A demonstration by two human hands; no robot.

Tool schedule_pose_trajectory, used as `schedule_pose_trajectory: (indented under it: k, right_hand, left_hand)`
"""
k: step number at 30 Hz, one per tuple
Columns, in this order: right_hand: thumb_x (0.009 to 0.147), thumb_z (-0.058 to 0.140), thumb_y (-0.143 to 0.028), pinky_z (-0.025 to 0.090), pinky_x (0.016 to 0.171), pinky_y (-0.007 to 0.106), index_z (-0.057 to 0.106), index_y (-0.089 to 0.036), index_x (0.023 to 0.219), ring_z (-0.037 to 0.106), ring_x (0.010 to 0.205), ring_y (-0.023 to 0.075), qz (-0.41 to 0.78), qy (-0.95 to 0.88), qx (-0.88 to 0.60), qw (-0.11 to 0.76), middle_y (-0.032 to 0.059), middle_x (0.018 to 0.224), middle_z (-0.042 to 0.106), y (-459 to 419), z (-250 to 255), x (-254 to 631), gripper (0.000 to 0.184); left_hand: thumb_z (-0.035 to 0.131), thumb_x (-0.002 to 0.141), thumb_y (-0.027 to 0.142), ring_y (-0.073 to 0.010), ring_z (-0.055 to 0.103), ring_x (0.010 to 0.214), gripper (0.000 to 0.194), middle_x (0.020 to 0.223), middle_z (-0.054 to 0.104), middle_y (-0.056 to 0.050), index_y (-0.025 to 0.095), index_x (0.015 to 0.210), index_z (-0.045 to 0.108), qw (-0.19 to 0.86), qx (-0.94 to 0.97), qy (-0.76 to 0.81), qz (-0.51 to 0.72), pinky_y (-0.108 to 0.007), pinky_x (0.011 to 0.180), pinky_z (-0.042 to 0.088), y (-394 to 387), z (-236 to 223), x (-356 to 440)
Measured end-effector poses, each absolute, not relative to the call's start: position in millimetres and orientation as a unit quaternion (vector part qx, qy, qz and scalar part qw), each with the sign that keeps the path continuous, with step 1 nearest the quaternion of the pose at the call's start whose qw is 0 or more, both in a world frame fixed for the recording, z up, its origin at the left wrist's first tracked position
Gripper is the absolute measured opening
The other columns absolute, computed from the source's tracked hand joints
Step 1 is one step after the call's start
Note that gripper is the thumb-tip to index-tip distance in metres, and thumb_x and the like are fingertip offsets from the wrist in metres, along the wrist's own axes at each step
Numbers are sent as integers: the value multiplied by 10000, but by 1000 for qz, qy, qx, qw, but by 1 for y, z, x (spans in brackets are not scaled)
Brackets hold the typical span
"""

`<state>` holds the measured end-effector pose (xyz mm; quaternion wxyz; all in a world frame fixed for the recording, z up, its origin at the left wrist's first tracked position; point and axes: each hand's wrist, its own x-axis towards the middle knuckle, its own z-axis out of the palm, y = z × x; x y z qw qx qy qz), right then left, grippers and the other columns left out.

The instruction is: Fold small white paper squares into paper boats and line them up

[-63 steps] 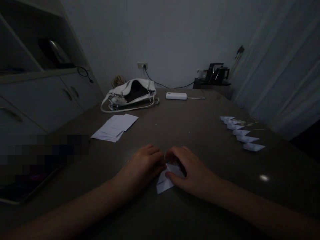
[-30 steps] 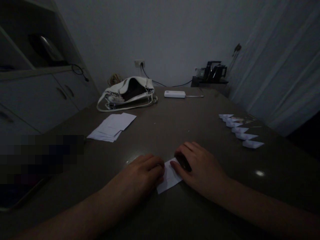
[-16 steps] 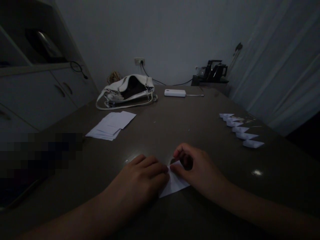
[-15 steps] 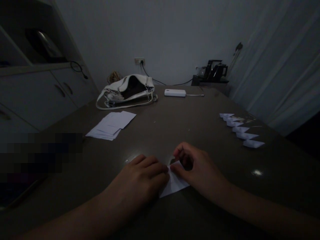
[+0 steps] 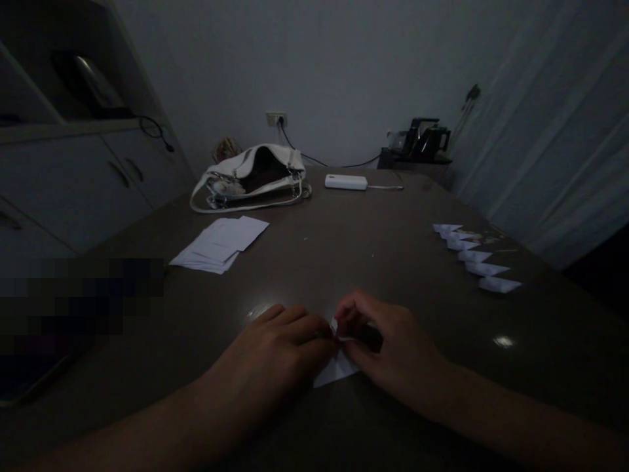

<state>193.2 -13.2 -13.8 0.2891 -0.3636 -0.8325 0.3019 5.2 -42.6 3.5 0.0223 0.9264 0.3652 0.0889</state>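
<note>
A small sheet of white paper [image 5: 336,372], partly folded, lies on the table between my hands. My left hand [image 5: 287,344] presses on its left side with the fingers bent and close together. My right hand [image 5: 381,334] pinches the paper's upper part between thumb and fingers, and a bit of it stands up at the fingertips. Much of the paper is hidden under both hands. Several folded paper boats [image 5: 498,284] stand in a slanting row on the right. To the left lies a loose stack of white paper sheets [image 5: 216,246].
A white handbag [image 5: 255,177] sits open at the back left of the dark table [image 5: 344,229]. Behind the middle lies a white power bank [image 5: 346,182] with a short cable. A black kettle [image 5: 432,144] stands on a side stand. Cabinets [image 5: 73,190] line the left.
My right hand has curled in over the paper and lifted its upper edge, so less of the sheet shows. My left hand moved slightly right earlier and now stays almost still.
</note>
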Motion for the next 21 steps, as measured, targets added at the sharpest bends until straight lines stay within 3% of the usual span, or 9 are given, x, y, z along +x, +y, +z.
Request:
schedule_pose_trajectory:
  k: [8,14,21]
  right_hand:
    - [706,506,-66,407,667,237,513,-190,910,546,756,127,266,-887,-308,216,24,838,593,-16,-1,198,238]
    - [720,497,-71,395,597,208,524,-188,856,533,640,89,293,-875,-316,219,-8,755,590,-12,1,200,181]
    - [699,516,-62,419,613,206,523,-189,826,558,673,93,342,-855,-320,224,-13,764,603,-9,-1,200,179]
  left_hand:
    - [470,864,192,-165,513,853,159,993,611,-24,208,938,609,44,924,367,100,-291,704,376,-41,4,3]
    - [471,866,196,-155,508,842,185,975,609,-13,229,997,598,67,923,363,106,-277,708,379,-39,5,3]
    - [432,885,201,-152,508,850,197,992,608,-25,217,961,613,96,922,355,119,-272,722,383,-37,5,1]
